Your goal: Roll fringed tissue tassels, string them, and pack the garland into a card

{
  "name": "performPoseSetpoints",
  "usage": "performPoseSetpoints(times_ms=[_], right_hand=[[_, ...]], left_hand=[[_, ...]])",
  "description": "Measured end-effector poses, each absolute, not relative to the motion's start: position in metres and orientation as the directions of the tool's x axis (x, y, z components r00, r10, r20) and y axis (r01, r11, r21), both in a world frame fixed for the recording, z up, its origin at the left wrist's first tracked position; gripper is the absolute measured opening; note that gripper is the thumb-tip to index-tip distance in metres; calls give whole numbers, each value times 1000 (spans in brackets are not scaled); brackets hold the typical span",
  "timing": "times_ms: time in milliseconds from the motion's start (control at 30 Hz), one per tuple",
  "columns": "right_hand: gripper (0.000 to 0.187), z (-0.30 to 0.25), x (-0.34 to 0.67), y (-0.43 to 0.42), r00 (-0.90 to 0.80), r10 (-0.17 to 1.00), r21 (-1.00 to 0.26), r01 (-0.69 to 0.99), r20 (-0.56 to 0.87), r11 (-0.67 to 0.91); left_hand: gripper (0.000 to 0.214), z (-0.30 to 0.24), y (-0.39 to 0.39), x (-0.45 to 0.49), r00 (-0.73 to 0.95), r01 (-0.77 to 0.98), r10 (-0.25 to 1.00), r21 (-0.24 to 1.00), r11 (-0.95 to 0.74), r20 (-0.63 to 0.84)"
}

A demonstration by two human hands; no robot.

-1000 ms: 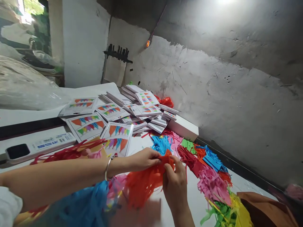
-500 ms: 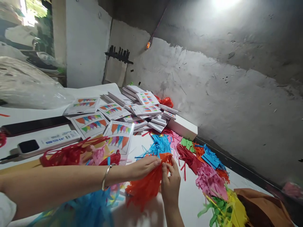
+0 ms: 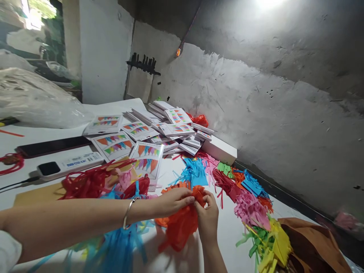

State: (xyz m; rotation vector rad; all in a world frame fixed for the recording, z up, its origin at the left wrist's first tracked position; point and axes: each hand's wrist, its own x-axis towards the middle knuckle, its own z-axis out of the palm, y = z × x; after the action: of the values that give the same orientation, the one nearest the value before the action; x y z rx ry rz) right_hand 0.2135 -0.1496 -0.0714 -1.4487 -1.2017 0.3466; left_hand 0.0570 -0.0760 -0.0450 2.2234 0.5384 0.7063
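The left hand point(image 3: 180, 200) and the right hand point(image 3: 208, 214) meet above the white table point(image 3: 224, 237), and both are pinching the gathered top of an orange fringed bundle point(image 3: 182, 225). The fingers of the left hand lie close together, rather straight; the fingers of the right hand are curled. The orange strips hang below the hands, toward the near edge of the table. On the left wrist there is a silver bracelet point(image 3: 129, 213).

Just beyond the hands lies a blue fringed bundle point(image 3: 196, 172). From there, other bundles follow the wall-side edge of the table, among them a pink bundle point(image 3: 251, 207) and a yellow bundle point(image 3: 278, 242). A brown cloth point(image 3: 313, 240) is at the right near corner.

Toward the far corner by the wall, printed cards point(image 3: 176, 129) are piled, with a white box point(image 3: 221, 148) beside them. Near the left edge are a white device point(image 3: 72, 165) with dark screen and a clear plastic bag point(image 3: 42, 104).
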Motion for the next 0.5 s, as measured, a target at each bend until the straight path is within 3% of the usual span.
performPoseSetpoints(times_ms=[233, 500], right_hand=[[19, -66, 208, -169, 193, 891, -823, 499, 411, 272], [26, -57, 227, -188, 148, 893, -775, 569, 425, 274]], left_hand=[[31, -48, -83, 60, 689, 322, 685, 746, -583, 238], [18, -37, -89, 57, 796, 322, 573, 666, -673, 194]])
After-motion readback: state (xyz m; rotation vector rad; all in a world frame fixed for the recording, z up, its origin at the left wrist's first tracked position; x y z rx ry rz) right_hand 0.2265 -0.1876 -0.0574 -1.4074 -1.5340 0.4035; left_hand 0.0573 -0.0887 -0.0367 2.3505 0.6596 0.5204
